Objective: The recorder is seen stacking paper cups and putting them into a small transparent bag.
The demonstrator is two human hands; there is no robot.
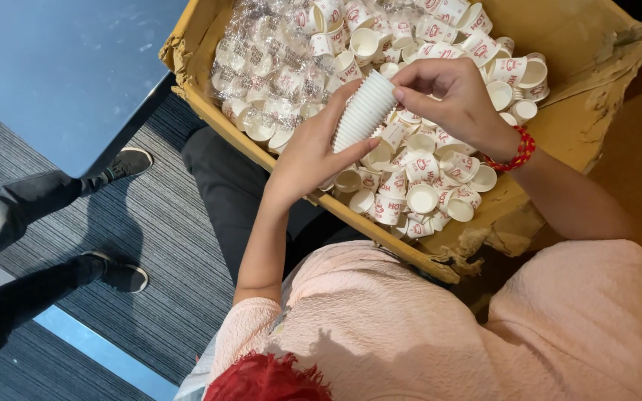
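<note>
Pink-sleeved left hand (313,152) clamped around nested stack of white paper cups (364,113), long axis toward one o'clock; right hand (451,100) pinching its top end, above cardboard box (581,119) of loose cups (421,186).

Even, soft indoor light from overhead; glare on plastic wrap (261,59) at box's (588,111) top-left corner, faint shadows, sharp overall, slight edge stretch.

white ribbed cup stack (363,112), brown cardboard box (559,126)
</note>
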